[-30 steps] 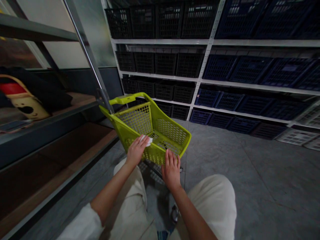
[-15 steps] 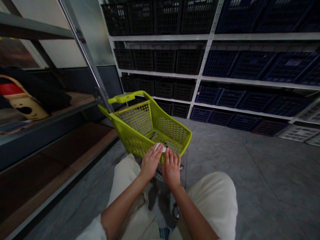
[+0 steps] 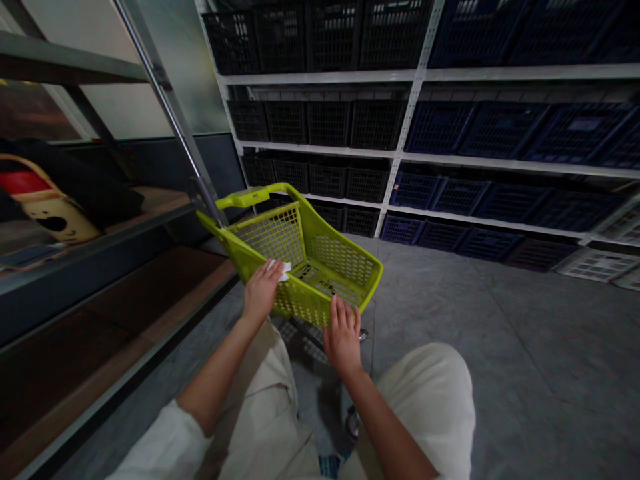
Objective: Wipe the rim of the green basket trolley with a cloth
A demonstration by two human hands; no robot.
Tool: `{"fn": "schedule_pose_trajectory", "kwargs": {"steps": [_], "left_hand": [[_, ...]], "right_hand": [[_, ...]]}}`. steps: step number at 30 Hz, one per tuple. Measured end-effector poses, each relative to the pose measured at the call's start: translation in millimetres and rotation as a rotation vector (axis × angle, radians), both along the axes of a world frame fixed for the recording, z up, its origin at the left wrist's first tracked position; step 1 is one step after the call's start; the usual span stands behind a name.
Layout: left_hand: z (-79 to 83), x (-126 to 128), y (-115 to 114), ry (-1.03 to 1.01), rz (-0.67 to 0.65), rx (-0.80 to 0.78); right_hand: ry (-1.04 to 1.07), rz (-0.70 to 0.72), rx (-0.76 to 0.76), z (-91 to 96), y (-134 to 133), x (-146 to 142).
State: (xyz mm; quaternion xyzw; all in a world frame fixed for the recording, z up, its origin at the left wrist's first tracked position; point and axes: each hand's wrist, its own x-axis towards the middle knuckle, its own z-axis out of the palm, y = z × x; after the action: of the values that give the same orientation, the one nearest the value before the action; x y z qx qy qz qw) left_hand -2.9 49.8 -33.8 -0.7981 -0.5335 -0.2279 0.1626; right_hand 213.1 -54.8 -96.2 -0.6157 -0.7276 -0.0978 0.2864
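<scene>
A lime-green plastic shopping basket (image 3: 345,267) on a wheeled frame stands in front of my knees. My left hand (image 3: 260,292) presses a small white cloth (image 3: 281,269) against the near left rim of the basket, fingers closed over it. My right hand (image 3: 343,333) lies flat against the near right rim, fingers stretched out and together, holding nothing. The basket's handle (image 3: 245,197) points away to the left. Nothing shows inside the basket.
White shelving (image 3: 415,113) filled with black and blue crates (image 3: 500,127) fills the back wall. A low grey rack (image 3: 90,240) on the left holds a yellow and red bag (image 3: 47,207). A slanted metal pole (image 3: 170,110) rises behind the basket. The floor is grey concrete (image 3: 500,347).
My left hand with the cloth slid right along the near rim until it was beside my right hand, then moved back left and up to the left rim. My right hand stayed put.
</scene>
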Motion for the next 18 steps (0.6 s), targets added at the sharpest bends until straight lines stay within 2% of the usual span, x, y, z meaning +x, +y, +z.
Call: {"fn": "schedule_pose_trajectory", "kwargs": {"steps": [2, 4, 9, 12, 15, 18], "left_hand": [[1.8, 0, 3, -0.004, 0.033, 0.003], [-2.3, 14, -3, 0.002, 0.028, -0.002], [-25.0, 71, -48, 0.044, -0.078, -0.029], [-33.4, 93, -69, 0.059, -0.187, -0.018], [-34.1, 95, -70, 0.069, -0.274, 0.001], [-29.3, 78, -56, 0.082, -0.289, 0.007]], "right_hand": [[0.004, 0.005, 0.004, -0.8, 0, -2], [0.010, 0.003, 0.009, -1.5, 1, -3], [0.017, -0.006, 0.009, -2.4, 1, -4], [0.017, -0.012, 0.014, -2.7, 0, -1], [0.014, -0.013, 0.019, -2.5, 0, 4], [-0.001, 0.009, 0.010, -1.8, 0, 8]]}}
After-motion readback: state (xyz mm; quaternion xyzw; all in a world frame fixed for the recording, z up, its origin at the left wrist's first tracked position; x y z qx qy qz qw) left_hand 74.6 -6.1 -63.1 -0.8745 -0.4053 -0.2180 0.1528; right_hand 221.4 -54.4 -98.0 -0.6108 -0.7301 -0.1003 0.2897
